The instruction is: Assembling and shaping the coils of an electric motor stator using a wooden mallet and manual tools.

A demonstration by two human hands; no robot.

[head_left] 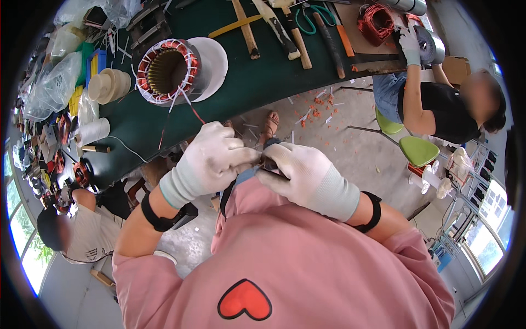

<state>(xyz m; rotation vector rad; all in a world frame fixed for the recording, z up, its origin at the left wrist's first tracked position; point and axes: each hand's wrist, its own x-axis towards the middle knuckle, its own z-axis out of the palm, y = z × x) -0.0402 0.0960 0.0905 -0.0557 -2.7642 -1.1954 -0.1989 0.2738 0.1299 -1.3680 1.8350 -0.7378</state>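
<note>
My left hand, in a whitish glove, is closed in a pinch at the centre, in front of the bench edge. My right hand, gloved alike, curls round a small dark object whose kind I cannot make out. Both hands' fingertips nearly meet at it. On the bench beyond my left hand lies a motor stator with red windings, white lacing and yellowish slot liners. From it a red wire runs down and vanishes behind my left hand. White ties hang off the stator's near rim.
On the green bench lie several hammers, an orange-handled tool and green-handled scissors. Spools and plastic bags crowd the left. A co-worker at right handles another stator; another person sits left. Scraps litter the floor.
</note>
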